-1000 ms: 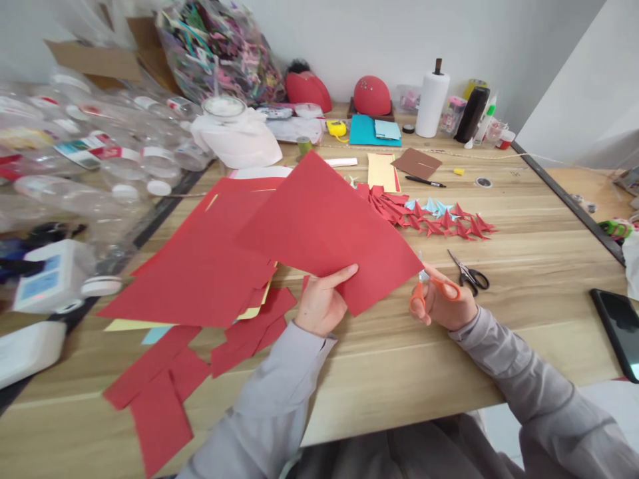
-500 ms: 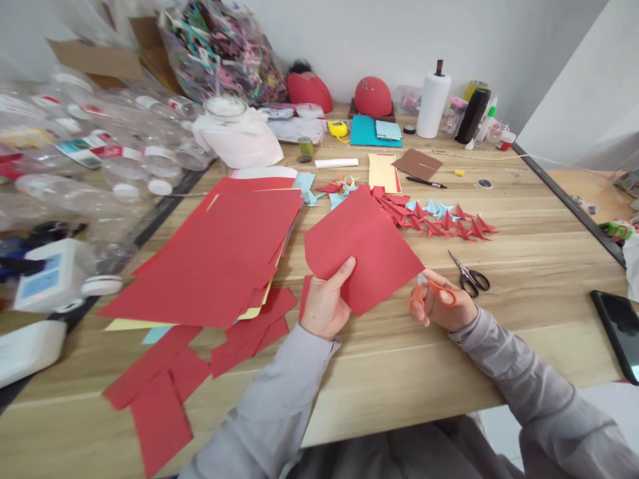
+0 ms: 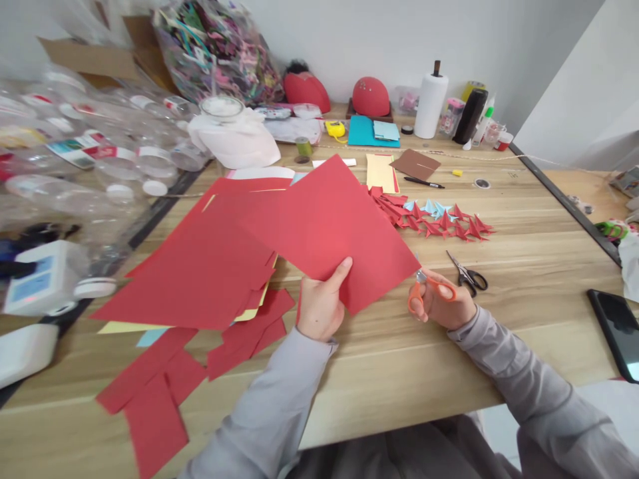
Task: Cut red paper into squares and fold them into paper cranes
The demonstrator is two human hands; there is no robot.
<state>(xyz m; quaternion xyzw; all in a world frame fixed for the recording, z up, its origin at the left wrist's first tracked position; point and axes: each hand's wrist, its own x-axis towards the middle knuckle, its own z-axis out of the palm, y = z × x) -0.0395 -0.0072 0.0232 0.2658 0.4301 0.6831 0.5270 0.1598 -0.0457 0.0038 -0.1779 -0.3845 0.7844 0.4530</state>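
"Quickly, pls: where was the red sheet (image 3: 344, 213)?"

"Held up over the table (image 3: 379, 379), corner pointing away. L hand (image 3: 322, 306) pinched it near the bottom, thumb on top."

"& the R hand (image 3: 449, 303)?"

"Curled round the orange scissors (image 3: 433, 283), w/ blades at the sheet's R corner. Couldn't tell if they'd bitten in."

"Anything in the way?"

"Sheet hid part of the paper pile (image 3: 190, 259) & came right up to the folded paper shapes (image 3: 445, 219) in view. Black scissors (image 3: 465, 271) lay just beyond the R hand; red paper pieces (image 3: 157, 419) lay L of the L hand."

"Further off?"

"Pen (image 3: 424, 182) & brown paper (image 3: 416, 162) behind the shapes, phone (image 3: 616, 332) far R, plastic bottles (image 3: 152, 159) crowding the far L, well apart from both hands."
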